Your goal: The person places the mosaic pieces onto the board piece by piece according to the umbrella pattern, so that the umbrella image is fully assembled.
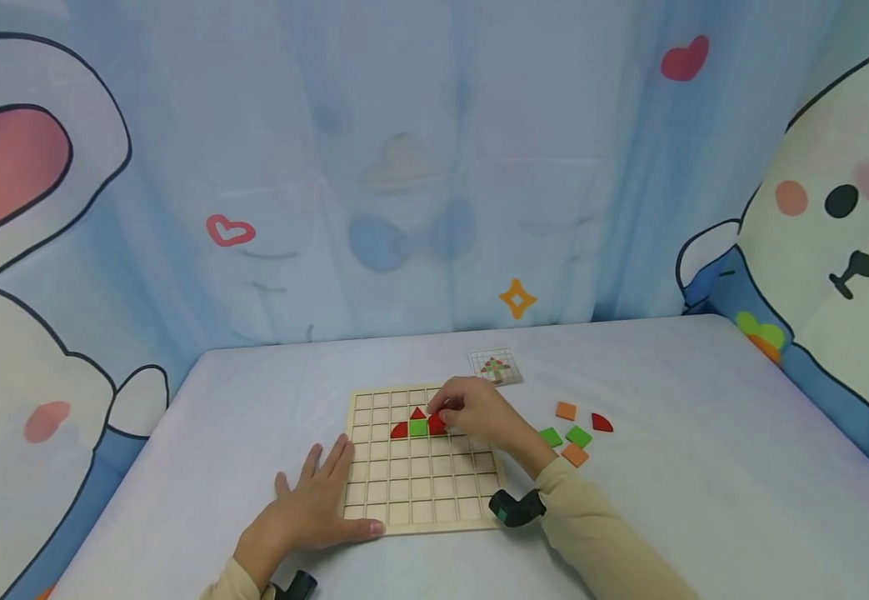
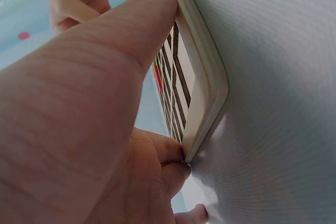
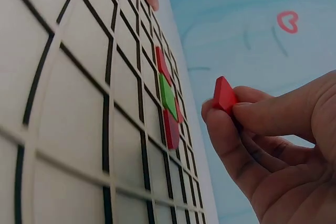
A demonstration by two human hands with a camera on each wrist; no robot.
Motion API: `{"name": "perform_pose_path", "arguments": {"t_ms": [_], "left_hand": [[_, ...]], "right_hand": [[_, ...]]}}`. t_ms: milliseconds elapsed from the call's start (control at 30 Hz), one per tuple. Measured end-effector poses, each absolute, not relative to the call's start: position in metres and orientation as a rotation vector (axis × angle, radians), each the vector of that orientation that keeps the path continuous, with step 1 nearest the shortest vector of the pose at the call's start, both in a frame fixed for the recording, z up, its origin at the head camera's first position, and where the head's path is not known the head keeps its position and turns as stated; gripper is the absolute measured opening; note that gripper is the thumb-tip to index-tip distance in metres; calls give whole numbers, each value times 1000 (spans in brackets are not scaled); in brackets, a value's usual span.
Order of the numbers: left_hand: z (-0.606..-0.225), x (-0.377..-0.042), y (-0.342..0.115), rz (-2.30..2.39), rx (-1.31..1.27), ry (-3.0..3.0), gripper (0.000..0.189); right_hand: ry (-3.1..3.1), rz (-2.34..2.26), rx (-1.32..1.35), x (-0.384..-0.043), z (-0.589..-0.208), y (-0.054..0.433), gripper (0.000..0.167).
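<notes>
A pale wooden grid board (image 1: 434, 500) lies on the table. On it sit a green square tile (image 1: 417, 427), a red triangle tile (image 1: 417, 413) just behind it, and red quarter-round tiles on either side, the left one (image 1: 400, 430) plainly visible. My right hand (image 1: 471, 408) pinches a small red tile (image 3: 224, 95) with a pointed corner between thumb and fingertips, raised above the board; its full outline is partly hidden by the fingers. My left hand (image 1: 310, 504) lies spread at the board's left front corner, thumb on the front edge and fingertips along the left edge.
Right of the board lie loose tiles: orange ones (image 1: 566, 410), green ones (image 1: 578, 436) and a red quarter-round (image 1: 602, 422). Behind the board is a small card (image 1: 496, 367) printed with a coloured tile pattern on a grid. A blue printed curtain (image 1: 404, 275) hangs behind the table.
</notes>
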State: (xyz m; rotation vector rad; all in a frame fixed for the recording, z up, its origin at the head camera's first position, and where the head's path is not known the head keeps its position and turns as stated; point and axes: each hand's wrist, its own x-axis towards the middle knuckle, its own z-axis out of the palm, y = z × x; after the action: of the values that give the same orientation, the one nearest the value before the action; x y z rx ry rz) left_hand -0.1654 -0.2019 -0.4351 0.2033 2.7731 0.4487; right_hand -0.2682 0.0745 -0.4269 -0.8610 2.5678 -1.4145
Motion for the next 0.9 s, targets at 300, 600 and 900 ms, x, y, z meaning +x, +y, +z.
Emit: {"name": "perform_pose_path", "arguments": {"t_ms": [300,600,900], "left_hand": [[-435,-166,-203,450,224,2770,128],[-434,-164,-203,445,236,2778,126],[-432,-163,-203,448,247,2782,125]], "right_hand": [[2527,-1327,-934,-264,-421,41,17],[2526,-1241,-1055,-265,-426,12,20],[2536,-1198,-1129,-265,-430,-5,27]]}}
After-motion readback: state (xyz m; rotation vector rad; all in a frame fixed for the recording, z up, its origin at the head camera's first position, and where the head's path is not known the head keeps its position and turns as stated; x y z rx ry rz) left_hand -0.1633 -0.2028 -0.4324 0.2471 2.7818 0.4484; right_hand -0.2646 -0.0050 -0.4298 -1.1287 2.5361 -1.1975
